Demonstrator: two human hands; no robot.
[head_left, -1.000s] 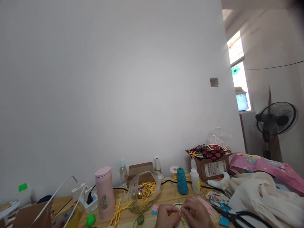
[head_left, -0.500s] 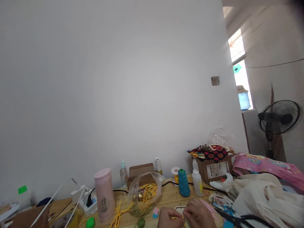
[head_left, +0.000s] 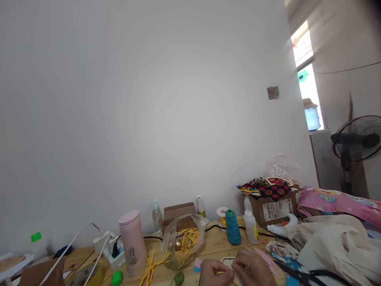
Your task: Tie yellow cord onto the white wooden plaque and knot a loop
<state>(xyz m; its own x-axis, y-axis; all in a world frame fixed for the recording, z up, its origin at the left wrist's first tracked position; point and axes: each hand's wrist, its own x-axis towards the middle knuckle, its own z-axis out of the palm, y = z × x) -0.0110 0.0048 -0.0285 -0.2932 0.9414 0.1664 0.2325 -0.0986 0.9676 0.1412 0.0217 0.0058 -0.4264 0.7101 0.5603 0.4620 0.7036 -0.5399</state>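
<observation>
My left hand [head_left: 216, 273] is low in the view, its thumb and fingers pinched on a yellow cord [head_left: 220, 272]. Close beside it, my right hand [head_left: 253, 268] is closed too, fingertips pressed together near the same cord; what lies between them is hidden. A small pale tray-like thing [head_left: 228, 260] with a dark rim line shows behind and between the hands. Left of my left hand lie a pink and blue flower-shaped piece [head_left: 197, 265] and a small green ball of yarn [head_left: 179, 278].
Behind the hands stand a teal thread cone [head_left: 233, 227] and a white glue bottle [head_left: 251, 227]. Black scissors [head_left: 300, 274] and cream cloth [head_left: 333, 246] lie right. Leftward are a plastic bag [head_left: 175, 262] of yellow cord, a pink tumbler [head_left: 133, 242] and a power strip [head_left: 115, 256].
The view has shifted slightly, so most things sit a little further right. Both hands stay together at the cord, with only slight finger movement.
</observation>
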